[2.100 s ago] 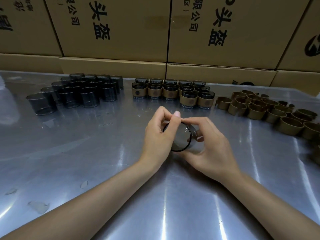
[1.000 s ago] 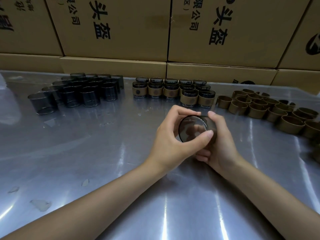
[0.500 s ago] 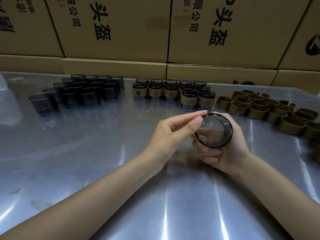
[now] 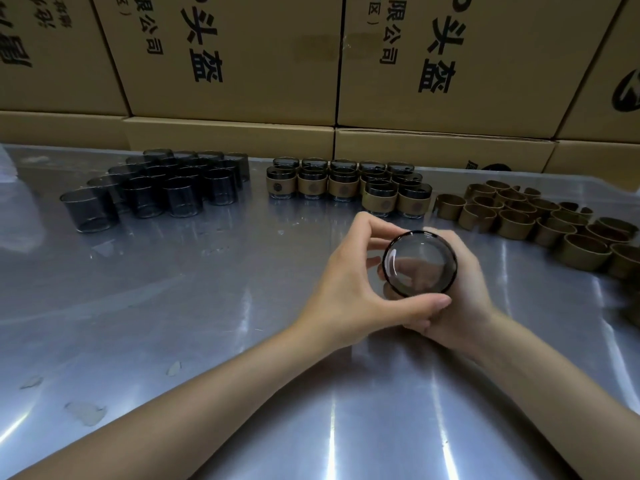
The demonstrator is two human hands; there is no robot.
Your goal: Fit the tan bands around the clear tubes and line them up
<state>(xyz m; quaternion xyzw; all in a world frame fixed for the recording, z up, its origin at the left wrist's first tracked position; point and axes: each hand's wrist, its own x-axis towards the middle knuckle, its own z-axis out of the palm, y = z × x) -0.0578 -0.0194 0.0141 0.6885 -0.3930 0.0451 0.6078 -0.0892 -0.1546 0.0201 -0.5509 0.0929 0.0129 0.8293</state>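
Note:
A clear smoky tube (image 4: 419, 263) is held on its side above the metal table, one round end facing me. My right hand (image 4: 464, 299) wraps around its body from behind and hides whether a band sits on it. My left hand (image 4: 349, 289) curls round its near end, index finger over the top and thumb under the bottom. Bare tubes (image 4: 156, 192) stand grouped at the back left. Several banded tubes (image 4: 346, 185) stand in rows at the back centre. Loose tan bands (image 4: 526, 216) lie at the right.
Stacked cardboard boxes (image 4: 242, 64) with printed characters wall off the back of the metal table (image 4: 173, 306). Small scraps (image 4: 85, 412) lie near the front left. A translucent bag edge (image 4: 7, 174) shows at the far left.
Both hands with the tube have stayed near the table centre. My left hand, which half a second ago had straight fingers touching the rim, now curls round the tube's near end.

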